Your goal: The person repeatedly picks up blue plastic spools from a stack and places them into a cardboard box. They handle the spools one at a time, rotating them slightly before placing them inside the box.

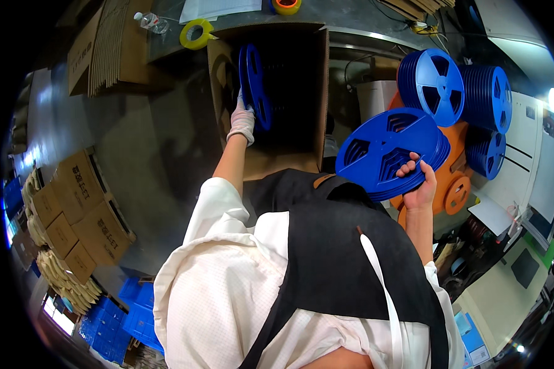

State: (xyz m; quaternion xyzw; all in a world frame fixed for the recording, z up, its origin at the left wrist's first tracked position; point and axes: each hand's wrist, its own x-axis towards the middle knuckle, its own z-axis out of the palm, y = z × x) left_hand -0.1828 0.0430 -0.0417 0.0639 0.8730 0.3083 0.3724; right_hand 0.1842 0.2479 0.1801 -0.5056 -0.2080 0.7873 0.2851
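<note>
My left hand [242, 123], in a white glove, reaches into an open cardboard box [320, 98] and grips a blue plastic reel [261, 92] held on edge near the box's left wall. Its fingers are partly hidden behind the reel. Bare and closed, my right hand [419, 184] holds a stack of blue reels [375, 150] tilted beside the box, with the fingertips hooked through an opening in them. Behind that stack, more blue reels [440, 86] stand in rows, with orange reels [457, 194] below them.
A roll of yellow tape [196, 34] and a clear plastic bottle [151, 23] lie beyond the box. Flattened cardboard [114, 49] leans at the far left. Closed cartons [80, 209] are stacked at the left, above blue crates [108, 326]. A pale table [505, 295] stands at the right.
</note>
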